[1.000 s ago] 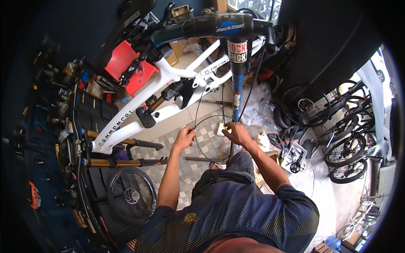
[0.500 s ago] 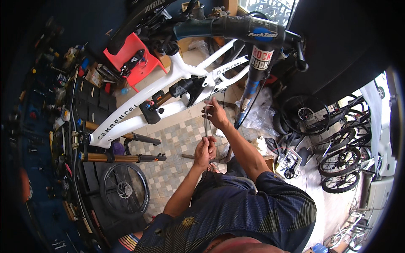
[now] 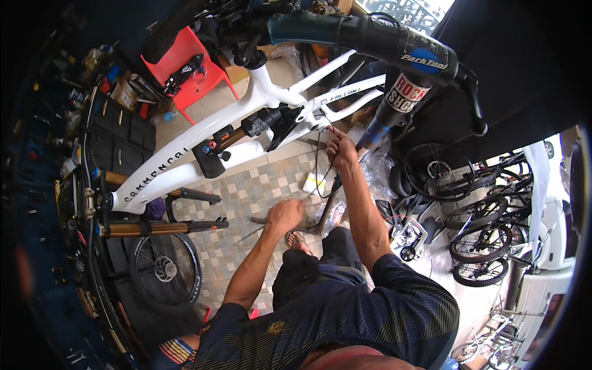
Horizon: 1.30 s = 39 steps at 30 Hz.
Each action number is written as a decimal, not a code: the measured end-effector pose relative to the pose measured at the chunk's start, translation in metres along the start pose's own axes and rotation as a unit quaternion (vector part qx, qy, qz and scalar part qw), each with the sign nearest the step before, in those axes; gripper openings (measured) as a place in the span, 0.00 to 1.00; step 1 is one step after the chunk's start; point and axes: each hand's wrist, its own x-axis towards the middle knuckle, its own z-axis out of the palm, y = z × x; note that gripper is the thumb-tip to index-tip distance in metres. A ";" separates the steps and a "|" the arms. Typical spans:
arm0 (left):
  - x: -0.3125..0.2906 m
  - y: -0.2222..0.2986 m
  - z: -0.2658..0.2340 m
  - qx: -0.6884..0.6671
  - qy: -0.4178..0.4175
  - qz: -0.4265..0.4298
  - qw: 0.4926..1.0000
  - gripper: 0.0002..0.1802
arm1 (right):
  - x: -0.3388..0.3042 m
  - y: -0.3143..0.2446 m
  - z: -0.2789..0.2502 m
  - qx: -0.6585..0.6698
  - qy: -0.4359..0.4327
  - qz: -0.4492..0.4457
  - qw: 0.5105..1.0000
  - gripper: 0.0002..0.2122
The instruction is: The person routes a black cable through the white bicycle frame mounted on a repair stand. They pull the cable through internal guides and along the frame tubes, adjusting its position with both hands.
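A white bicycle frame (image 3: 237, 154) hangs in front of me, with a rear shock (image 3: 265, 123) inside it. My right hand (image 3: 341, 150) is closed on a thin black cable (image 3: 317, 166) just below the rear part of the frame. The cable droops from there in a loop over the floor. Lower and further left, my left hand (image 3: 285, 216) is closed, palm down, near the low end of that loop. What its fingers hold, if anything, is too small to make out.
A repair stand clamp (image 3: 425, 58) and its post rise at the upper right. The fork (image 3: 166, 228) sticks out at left above a wheel (image 3: 165, 268). A red chair (image 3: 191, 71) stands behind the frame. Several bicycles (image 3: 487, 228) line the right side.
My right hand has moved slightly right, and my left hand has dropped left and turned palm down. The cable, earlier stretched between both hands, now hangs in a loose loop. The view has shifted.
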 end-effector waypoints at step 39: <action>-0.028 -0.089 0.016 -0.438 0.188 -0.186 0.859 0.30 | -0.172 0.069 -0.003 -0.297 -0.141 0.040 0.944 0.13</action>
